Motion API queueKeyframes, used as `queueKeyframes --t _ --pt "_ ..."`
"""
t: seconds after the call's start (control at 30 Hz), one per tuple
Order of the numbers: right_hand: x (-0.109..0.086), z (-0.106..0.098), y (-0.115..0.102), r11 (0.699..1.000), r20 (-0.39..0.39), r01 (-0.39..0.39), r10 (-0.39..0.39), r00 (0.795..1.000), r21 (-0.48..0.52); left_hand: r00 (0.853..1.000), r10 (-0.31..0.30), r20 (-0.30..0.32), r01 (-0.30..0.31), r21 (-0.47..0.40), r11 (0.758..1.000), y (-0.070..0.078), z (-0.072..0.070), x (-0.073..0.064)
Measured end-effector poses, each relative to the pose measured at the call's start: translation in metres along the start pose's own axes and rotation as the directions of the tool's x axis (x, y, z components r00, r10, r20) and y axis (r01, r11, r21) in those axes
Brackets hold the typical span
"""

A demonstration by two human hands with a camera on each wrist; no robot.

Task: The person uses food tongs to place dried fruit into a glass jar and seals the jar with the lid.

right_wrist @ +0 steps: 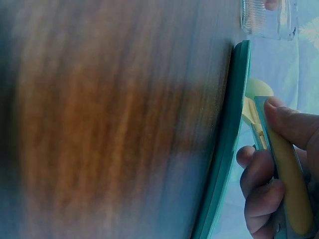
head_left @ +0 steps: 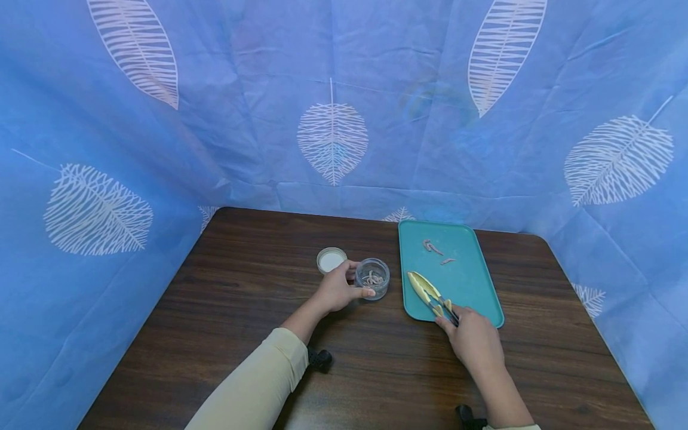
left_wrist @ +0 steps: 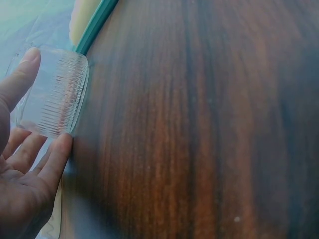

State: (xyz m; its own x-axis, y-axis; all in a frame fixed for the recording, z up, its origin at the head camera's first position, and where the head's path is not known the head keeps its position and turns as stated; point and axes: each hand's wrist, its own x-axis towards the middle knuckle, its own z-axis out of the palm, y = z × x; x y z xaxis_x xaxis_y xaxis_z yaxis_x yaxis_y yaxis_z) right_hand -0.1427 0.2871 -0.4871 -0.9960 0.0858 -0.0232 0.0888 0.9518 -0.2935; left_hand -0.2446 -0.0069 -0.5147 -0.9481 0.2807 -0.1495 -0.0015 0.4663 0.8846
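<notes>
A small clear glass jar (head_left: 381,291) stands on the table with several pinkish, worm-like strands (head_left: 372,278) inside. My left hand (head_left: 338,288) holds the jar from its left side, thumb at the front and fingers behind; the left wrist view shows the ribbed lower wall of the jar (left_wrist: 57,99). In my right hand (head_left: 475,339) is a pair of tongs (head_left: 424,289) with pale yellow tips, gripped by the handles. Their tips are parted over the left part of a teal tray (head_left: 467,286), with nothing visible between them. Pinkish strands (head_left: 432,246) lie on the tray's far half.
A round lid (head_left: 331,259) with a white face lies just behind my left hand. The dark wooden table (head_left: 242,269) extends to a blue, leaf-patterned cloth (head_left: 258,137) at its back and sides. The tray's raised rim stands right of the jar.
</notes>
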Motion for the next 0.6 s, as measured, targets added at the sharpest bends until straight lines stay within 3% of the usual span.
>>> queueKeyframes --t 0.27,0.6 --pt "-0.003 -0.003 -0.003 1.000 -0.016 0.007 -0.007 1.000 -0.003 1.000 -0.006 -0.001 0.006 -0.005 1.000 0.000 0.001 0.001" --pt "-0.012 -0.017 -0.024 0.996 -0.097 0.074 -0.069 0.993 0.053 1.000 -0.007 -0.007 0.007 -0.006 1.000 -0.001 0.001 0.001"
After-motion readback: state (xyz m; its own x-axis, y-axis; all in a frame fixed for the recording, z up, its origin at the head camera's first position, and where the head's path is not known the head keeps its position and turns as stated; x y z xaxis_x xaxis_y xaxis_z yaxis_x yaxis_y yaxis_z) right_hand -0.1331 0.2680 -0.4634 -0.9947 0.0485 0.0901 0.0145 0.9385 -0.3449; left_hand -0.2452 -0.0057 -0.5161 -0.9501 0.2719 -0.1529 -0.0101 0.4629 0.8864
